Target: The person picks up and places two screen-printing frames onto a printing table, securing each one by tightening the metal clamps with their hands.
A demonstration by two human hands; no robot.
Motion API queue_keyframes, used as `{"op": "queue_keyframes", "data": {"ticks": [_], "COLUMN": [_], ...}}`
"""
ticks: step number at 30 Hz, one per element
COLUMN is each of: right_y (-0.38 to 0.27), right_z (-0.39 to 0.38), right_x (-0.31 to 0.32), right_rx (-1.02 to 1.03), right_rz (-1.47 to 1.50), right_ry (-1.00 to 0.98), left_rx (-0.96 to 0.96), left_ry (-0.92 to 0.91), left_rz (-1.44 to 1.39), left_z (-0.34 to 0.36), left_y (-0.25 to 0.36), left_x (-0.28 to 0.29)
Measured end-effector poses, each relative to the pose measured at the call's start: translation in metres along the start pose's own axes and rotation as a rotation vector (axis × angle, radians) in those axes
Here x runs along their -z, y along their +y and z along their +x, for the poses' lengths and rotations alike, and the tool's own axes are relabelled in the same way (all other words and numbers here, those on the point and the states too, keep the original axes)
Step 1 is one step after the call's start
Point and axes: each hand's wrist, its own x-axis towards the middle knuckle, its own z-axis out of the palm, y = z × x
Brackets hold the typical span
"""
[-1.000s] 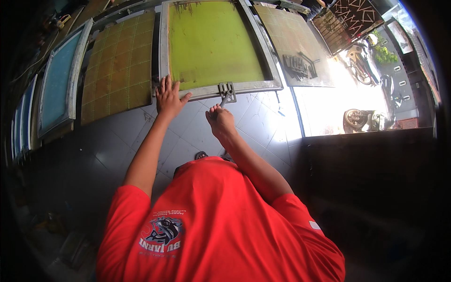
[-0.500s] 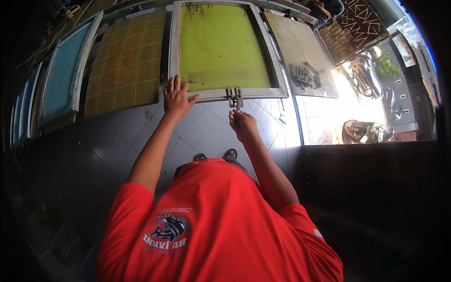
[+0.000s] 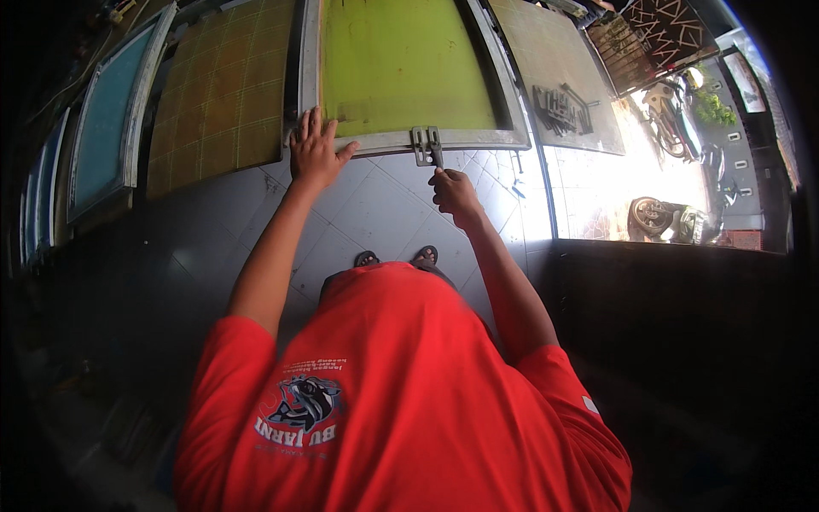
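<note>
Saw at far left a blue panel (image 3: 111, 119) in a pale rim, then a brown gridded board (image 3: 217, 94). Rested the left hand (image 3: 316, 158) on the near left corner of a grey frame (image 3: 384, 142), fingers slightly spread and pointing away from the body, thumb out toward the near rail; pinched nothing visible there. Noted a yellow-green sheet (image 3: 401, 68) inside the frame.

Found a slotted metal bracket (image 3: 421, 147) across the near rail, close to its middle, right of the left thumb and well apart from it. Read the bracket's long axis as running away from the body, crosswise to the rail. Held in the right hand (image 3: 455, 192), fingers curled closed, the lower end of a dark metal handle (image 3: 437, 158). Saw the handle slant from that grip away from the body and slightly left, straight to the bracket; could not tell whether joined to it or only overlapping in view. Judged the right hand much the nearer to the bracket, just on its body side.

Saw farther right a pale board (image 3: 554, 51), bearing a cluster of dark metal pieces (image 3: 559, 109).
</note>
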Motion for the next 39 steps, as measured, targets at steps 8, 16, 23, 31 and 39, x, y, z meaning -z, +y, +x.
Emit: {"op": "queue_keyframes", "data": {"ticks": [8,16,23,31,39], "right_y": [-0.033,-0.158,-0.145,-0.119,-0.164], "right_z": [0.025,0.085,0.04,0.047,0.071], "right_x": [0.051,0.051,0.034,0.07,0.026], "right_rx": [0.035,0.703,1.238,0.868,1.061], "right_rz": [-0.704,-1.651,-1.911,-1.472,-1.84], "right_ry": [-0.153,-0.291,-0.067,-0.024,-0.279], "left_rx": [0.021,0.013,0.051,0.031,0.032], "left_ry": [-0.045,-0.039,-0.081,-0.048,-0.047], "left_rz": [0.04,0.042,0.066,0.057,0.061], "left_z": [0.002,0.004,0.003,0.003,0.003], "left_y": [-0.001,0.003,0.007,0.002,0.007], "left_x": [0.001,0.006,0.011,0.008,0.009]}}
